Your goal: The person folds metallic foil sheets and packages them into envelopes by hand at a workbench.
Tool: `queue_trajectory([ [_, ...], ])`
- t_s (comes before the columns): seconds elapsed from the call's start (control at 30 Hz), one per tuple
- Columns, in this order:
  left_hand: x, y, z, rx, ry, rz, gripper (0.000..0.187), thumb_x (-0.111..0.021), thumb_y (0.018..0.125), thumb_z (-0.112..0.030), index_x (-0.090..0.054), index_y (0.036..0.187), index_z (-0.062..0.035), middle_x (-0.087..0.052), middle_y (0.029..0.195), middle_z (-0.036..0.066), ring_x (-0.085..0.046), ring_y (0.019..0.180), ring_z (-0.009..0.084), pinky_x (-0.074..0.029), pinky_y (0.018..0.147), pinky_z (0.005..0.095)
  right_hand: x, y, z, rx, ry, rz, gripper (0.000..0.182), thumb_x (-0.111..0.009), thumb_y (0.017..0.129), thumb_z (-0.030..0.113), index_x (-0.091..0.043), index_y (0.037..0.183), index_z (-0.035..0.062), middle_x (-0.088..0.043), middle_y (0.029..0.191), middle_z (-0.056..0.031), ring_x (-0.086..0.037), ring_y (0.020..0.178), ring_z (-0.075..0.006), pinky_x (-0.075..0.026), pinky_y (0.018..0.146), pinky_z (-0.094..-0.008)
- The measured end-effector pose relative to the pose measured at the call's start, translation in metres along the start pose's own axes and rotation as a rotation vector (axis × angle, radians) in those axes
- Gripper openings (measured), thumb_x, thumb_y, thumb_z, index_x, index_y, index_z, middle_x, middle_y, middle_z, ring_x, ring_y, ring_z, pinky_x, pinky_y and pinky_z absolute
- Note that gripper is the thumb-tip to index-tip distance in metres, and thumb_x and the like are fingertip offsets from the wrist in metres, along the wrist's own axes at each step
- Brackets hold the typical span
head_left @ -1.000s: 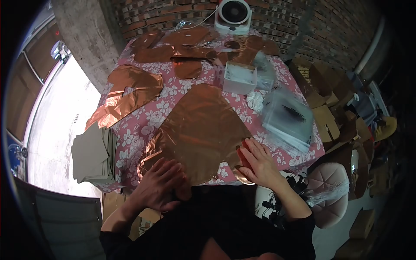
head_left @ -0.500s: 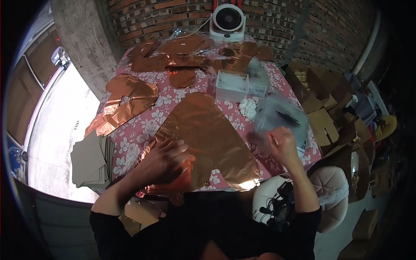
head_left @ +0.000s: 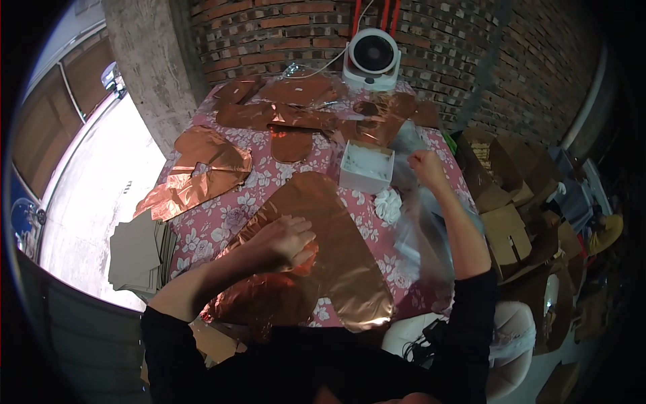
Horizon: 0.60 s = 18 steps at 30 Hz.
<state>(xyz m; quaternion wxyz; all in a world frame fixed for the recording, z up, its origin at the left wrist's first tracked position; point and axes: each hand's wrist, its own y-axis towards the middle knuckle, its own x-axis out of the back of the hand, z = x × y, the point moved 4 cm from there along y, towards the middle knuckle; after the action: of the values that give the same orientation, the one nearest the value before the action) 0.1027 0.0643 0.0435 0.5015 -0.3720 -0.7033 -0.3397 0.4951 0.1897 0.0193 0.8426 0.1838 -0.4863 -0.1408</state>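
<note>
The flattened copper foil balloon [head_left: 336,232] lies at lower centre; it looks light, limp and slippery, easily creased, best taken by its edges. The left hand [head_left: 289,242] curls its fingers over it, the right hand [head_left: 426,168] beside clear plastic [head_left: 422,232]; neither grip is clear. Floral worktop [head_left: 195,246] beneath, brick wall [head_left: 282,34] beyond.

We see strong fisheye curvature with black corners, blown-out daylight at left, dim surroundings at right, glare on the copper-coloured foil [head_left: 356,286] at lower centre, and slight softness around the raised right hand [head_left: 426,168].
</note>
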Motion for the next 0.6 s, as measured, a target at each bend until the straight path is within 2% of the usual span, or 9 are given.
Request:
queue_trajectory([
  [0.1, -0.004, -0.008, 0.003, -0.037, 0.026, -0.064, 0.038, -0.070, 0.082, -0.019, -0.065, 0.113, 0.0030, -0.061, 0.122, 0.023, -0.056, 0.119, 0.0376, -0.043, 0.105, 0.0453, -0.016, 0.037, -0.015, -0.206, 0.099, 0.017, 0.020, -0.063, 0.082, 0.018, -0.073, 0.081, 0.0011, -0.070, 0.069, -0.0111, -0.067, 0.068, -0.0205, -0.051, 0.066, -0.0342],
  [0.13, 0.001, -0.010, 0.000, -0.075, 0.061, -0.144, 0.034, -0.071, 0.078, -0.018, -0.065, 0.106, 0.0015, -0.062, 0.112, 0.019, -0.059, 0.110, 0.0356, -0.046, 0.098, 0.0434, -0.021, 0.047, -0.019, -0.314, 0.165, 0.011, 0.021, -0.062, 0.082, 0.019, -0.073, 0.076, 0.0014, -0.069, 0.066, -0.0095, -0.067, 0.066, -0.0193, -0.051, 0.065, -0.0335],
  [0.17, 0.006, -0.013, -0.003, -0.111, 0.096, -0.223, 0.030, -0.071, 0.074, -0.016, -0.065, 0.099, 0.0000, -0.062, 0.101, 0.015, -0.061, 0.102, 0.0336, -0.049, 0.091, 0.0415, -0.028, 0.059, -0.022, -0.304, 0.169, 0.019, 0.021, -0.062, 0.082, 0.019, -0.073, 0.076, 0.0014, -0.069, 0.066, -0.0095, -0.067, 0.066, -0.0193, -0.051, 0.065, -0.0335],
  [0.23, 0.008, -0.020, -0.003, -0.068, 0.069, -0.244, 0.031, -0.071, 0.075, -0.016, -0.064, 0.101, -0.0016, -0.062, 0.103, 0.015, -0.060, 0.105, 0.0335, -0.048, 0.094, 0.0420, -0.045, 0.077, -0.033, -0.448, 0.078, 0.124, 0.029, -0.065, 0.084, 0.029, -0.074, 0.086, 0.0009, -0.073, 0.078, -0.0122, -0.070, 0.075, -0.0229, -0.052, 0.069, -0.0368],
  [0.27, 0.010, -0.024, -0.002, -0.038, 0.039, -0.260, 0.032, -0.072, 0.075, -0.016, -0.063, 0.102, -0.0032, -0.061, 0.105, 0.014, -0.060, 0.108, 0.0333, -0.047, 0.097, 0.0426, -0.054, 0.081, -0.035, -0.436, 0.081, 0.134, 0.029, -0.065, 0.084, 0.029, -0.074, 0.086, 0.0009, -0.073, 0.078, -0.0122, -0.070, 0.075, -0.0229, -0.052, 0.069, -0.0368],
  [0.3, 0.015, -0.028, -0.002, -0.024, 0.041, -0.265, 0.032, -0.072, 0.075, -0.016, -0.063, 0.102, -0.0032, -0.061, 0.105, 0.014, -0.060, 0.108, 0.0333, -0.047, 0.097, 0.0426, -0.048, 0.078, -0.020, -0.458, -0.049, 0.070, 0.036, -0.066, 0.084, 0.035, -0.073, 0.093, 0.0007, -0.073, 0.086, -0.0133, -0.070, 0.083, -0.0249, -0.053, 0.073, -0.0386],
  [0.37, 0.020, -0.037, 0.000, 0.082, -0.034, -0.143, 0.038, -0.071, 0.081, -0.015, -0.061, 0.115, -0.0009, -0.061, 0.124, 0.020, -0.056, 0.121, 0.0347, -0.043, 0.106, 0.0463, -0.040, 0.081, 0.003, -0.468, -0.175, 0.014, 0.045, -0.067, 0.084, 0.042, -0.072, 0.101, 0.0004, -0.074, 0.093, -0.0144, -0.071, 0.090, -0.0270, -0.053, 0.077, -0.0405],
  [0.43, 0.025, -0.046, 0.000, 0.132, -0.028, -0.176, 0.036, -0.071, 0.081, -0.014, -0.062, 0.114, -0.0016, -0.062, 0.123, 0.019, -0.057, 0.120, 0.0346, -0.043, 0.106, 0.0462, -0.041, 0.087, 0.009, -0.550, -0.251, 0.034, 0.060, -0.067, 0.082, 0.053, -0.069, 0.114, 0.0029, -0.072, 0.107, -0.0164, -0.068, 0.105, -0.0315, -0.052, 0.087, -0.0439],
  [0.6, 0.027, -0.068, 0.010, 0.255, -0.017, -0.235, 0.031, -0.072, 0.081, -0.012, -0.065, 0.110, -0.0025, -0.064, 0.120, 0.017, -0.060, 0.117, 0.0346, -0.045, 0.104, 0.0456, -0.054, 0.102, 0.015, -0.663, -0.318, 0.159, 0.054, -0.071, 0.079, 0.052, -0.071, 0.116, 0.0115, -0.069, 0.120, -0.0116, -0.067, 0.111, -0.0291, -0.052, 0.088, -0.0458],
])
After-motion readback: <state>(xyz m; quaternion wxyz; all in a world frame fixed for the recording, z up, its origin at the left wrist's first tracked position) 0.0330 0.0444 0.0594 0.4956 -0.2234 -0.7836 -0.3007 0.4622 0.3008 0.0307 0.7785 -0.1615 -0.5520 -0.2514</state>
